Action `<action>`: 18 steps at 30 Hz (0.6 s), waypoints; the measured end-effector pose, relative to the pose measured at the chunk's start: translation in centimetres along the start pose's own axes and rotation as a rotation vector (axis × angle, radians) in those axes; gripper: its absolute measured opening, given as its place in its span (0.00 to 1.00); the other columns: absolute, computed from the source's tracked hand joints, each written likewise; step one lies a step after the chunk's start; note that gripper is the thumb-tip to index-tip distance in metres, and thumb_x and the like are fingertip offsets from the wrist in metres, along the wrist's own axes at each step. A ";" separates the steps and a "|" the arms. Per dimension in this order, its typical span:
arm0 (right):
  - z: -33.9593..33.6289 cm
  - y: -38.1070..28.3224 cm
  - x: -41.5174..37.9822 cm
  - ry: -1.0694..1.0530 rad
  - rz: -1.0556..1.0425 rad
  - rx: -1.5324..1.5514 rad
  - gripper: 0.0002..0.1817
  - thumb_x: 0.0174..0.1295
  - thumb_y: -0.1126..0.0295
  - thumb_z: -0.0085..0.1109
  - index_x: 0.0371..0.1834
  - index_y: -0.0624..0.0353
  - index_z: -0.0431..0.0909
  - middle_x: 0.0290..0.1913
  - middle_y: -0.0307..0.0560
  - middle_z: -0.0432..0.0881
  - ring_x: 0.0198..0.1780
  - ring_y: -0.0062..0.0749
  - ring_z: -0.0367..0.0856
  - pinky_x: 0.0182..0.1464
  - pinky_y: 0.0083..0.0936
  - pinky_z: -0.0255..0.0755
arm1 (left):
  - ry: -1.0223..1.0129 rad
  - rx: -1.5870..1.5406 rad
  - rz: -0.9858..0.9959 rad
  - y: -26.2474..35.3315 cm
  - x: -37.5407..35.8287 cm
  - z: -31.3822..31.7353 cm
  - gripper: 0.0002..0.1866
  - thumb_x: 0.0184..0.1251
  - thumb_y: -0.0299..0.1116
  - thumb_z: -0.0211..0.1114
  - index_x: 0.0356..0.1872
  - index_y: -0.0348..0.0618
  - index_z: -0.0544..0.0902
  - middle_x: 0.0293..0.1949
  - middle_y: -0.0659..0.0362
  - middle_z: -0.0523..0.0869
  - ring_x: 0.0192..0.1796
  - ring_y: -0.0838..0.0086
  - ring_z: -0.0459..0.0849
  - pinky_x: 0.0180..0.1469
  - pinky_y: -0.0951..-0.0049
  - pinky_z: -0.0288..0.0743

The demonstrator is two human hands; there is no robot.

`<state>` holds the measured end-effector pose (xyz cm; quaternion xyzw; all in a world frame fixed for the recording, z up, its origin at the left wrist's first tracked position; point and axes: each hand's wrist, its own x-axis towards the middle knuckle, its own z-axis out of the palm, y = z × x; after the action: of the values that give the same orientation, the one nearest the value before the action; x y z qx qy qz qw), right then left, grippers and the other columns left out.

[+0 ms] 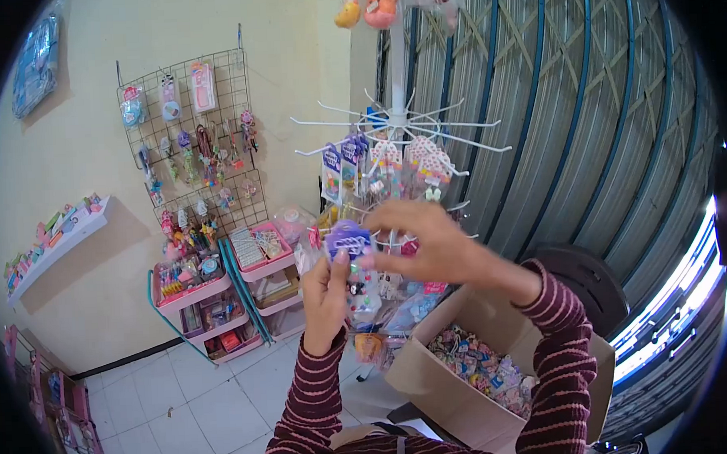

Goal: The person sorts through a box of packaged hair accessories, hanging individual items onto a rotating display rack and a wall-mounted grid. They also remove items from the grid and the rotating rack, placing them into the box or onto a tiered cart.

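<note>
A small packet with a purple header card (348,242) is pinched in my left hand (326,296), in front of the white rotating rack (399,118). My right hand (428,245) is just right of the card, its thumb at the card's edge and its fingers curved over; whether it grips anything is unclear. Similar purple-topped packets (350,167) and dotted white cards (427,161) hang from the rack's hooks behind and above my hands.
An open cardboard box (466,399) full of small packets stands below right. Pink trolleys (198,293) are at the left under a wire grid (186,81). A dark chair (586,283) stands by the metal shutter (536,133).
</note>
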<state>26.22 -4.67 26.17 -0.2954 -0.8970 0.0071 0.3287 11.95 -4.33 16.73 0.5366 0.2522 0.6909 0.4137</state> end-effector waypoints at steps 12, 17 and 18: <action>7.6 4.7 -10.9 0.491 0.499 0.672 0.08 0.52 0.71 0.55 0.26 0.67 0.71 0.20 0.33 0.68 0.24 0.12 0.62 0.25 0.14 0.59 | -0.009 0.331 0.228 -1.0 4.9 -2.7 0.20 0.61 0.40 0.48 0.50 0.40 0.65 0.49 0.56 0.68 0.51 0.73 0.65 0.51 0.74 0.58; 4.8 4.3 -12.5 0.387 0.657 0.545 0.08 0.55 0.71 0.50 0.29 0.67 0.72 0.25 0.31 0.71 0.29 0.10 0.64 0.30 0.12 0.59 | 0.066 0.180 0.287 -0.8 13.7 -2.2 0.23 0.61 0.44 0.46 0.53 0.41 0.61 0.51 0.55 0.66 0.53 0.71 0.63 0.53 0.74 0.57; 4.5 4.4 -12.7 0.401 0.665 0.559 0.08 0.55 0.71 0.50 0.29 0.67 0.72 0.25 0.31 0.71 0.29 0.10 0.64 0.31 0.12 0.59 | 0.035 0.214 0.270 -1.2 14.2 -1.9 0.23 0.62 0.44 0.46 0.53 0.41 0.61 0.51 0.55 0.66 0.53 0.71 0.65 0.52 0.74 0.58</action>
<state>33.54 -7.00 14.31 -0.4623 -0.6364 0.2959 0.5419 9.28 8.44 22.80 0.5944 0.2571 0.7187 0.2532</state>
